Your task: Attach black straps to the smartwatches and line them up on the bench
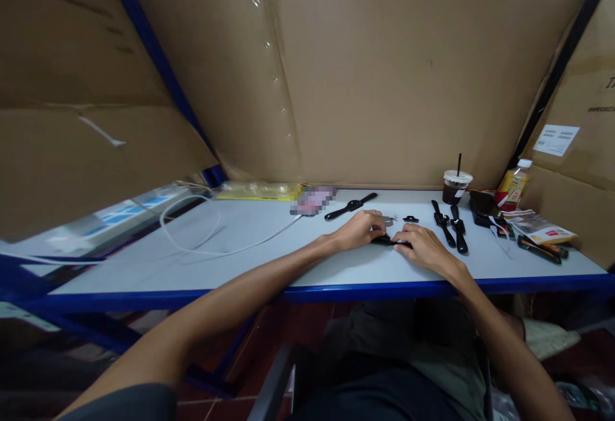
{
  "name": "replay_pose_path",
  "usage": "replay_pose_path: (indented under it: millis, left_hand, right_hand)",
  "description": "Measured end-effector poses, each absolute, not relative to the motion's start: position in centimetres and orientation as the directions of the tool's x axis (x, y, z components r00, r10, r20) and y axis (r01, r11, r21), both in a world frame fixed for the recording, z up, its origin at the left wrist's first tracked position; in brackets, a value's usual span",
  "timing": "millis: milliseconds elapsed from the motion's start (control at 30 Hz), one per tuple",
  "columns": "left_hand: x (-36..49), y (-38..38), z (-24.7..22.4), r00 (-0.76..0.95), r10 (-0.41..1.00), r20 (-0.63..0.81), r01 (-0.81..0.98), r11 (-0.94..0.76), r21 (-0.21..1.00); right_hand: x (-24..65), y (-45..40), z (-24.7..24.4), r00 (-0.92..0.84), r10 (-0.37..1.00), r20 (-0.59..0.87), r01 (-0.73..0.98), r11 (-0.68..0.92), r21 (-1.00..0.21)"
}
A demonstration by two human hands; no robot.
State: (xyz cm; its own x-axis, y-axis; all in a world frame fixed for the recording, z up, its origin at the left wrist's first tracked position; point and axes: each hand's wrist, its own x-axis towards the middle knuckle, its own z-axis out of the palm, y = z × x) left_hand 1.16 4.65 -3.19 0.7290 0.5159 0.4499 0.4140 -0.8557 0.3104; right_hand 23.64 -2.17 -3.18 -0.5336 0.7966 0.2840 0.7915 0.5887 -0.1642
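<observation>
Both hands meet over a dark, slim object (384, 240) lying at the table's front middle. My left hand (360, 229) has its fingers closed on the object's left part, and my right hand (421, 245) pinches its right end. Fingers hide much of it, so its exact shape cannot be made out. Just behind the hands are a small grey metal piece (388, 221) and a small black part (410, 219). A black two-armed tool (354, 205) lies behind my left hand. Two similar black tools (442, 222) (458, 229) rest right of my right hand.
The white table (269, 261) has a blue front edge. A pixelated phone-like item (313, 201) with a white cable (240, 250) lies at back. To the right are an iced drink cup (455, 189), a bottle (516, 185) and packets (545, 227). Cardboard (365, 75) walls the back.
</observation>
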Motion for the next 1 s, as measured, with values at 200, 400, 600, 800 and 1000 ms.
replay_pose_path:
  millis: [200,400,600,800,1000]
  left_hand:
    - [1.0,4.8,-3.3,0.738,0.537,0.409,0.431,-0.841,0.328]
    - [0.9,4.8,-3.4,0.730,0.558,0.395,0.429,-0.824,0.371]
    - [0.9,4.2,-2.8,0.726,0.587,0.359,0.444,-0.798,0.408]
    - [0.9,3.5,-2.5,0.731,0.600,0.325,0.452,-0.783,0.427]
    - [0.8,3.0,-2.0,0.733,0.586,0.345,0.438,-0.795,0.421]
  right_hand:
    - [23.6,-2.1,-3.2,-0.528,0.800,0.284,0.793,0.585,-0.173]
    - [23.6,-2.4,-3.1,-0.516,0.810,0.279,0.784,0.578,-0.227]
    - [23.4,-2.3,-3.1,-0.493,0.824,0.279,0.790,0.558,-0.253]
    - [23.2,-2.5,-2.9,-0.462,0.850,0.255,0.798,0.523,-0.299]
    - [23.2,-2.5,-2.8,-0.458,0.856,0.240,0.792,0.515,-0.328]
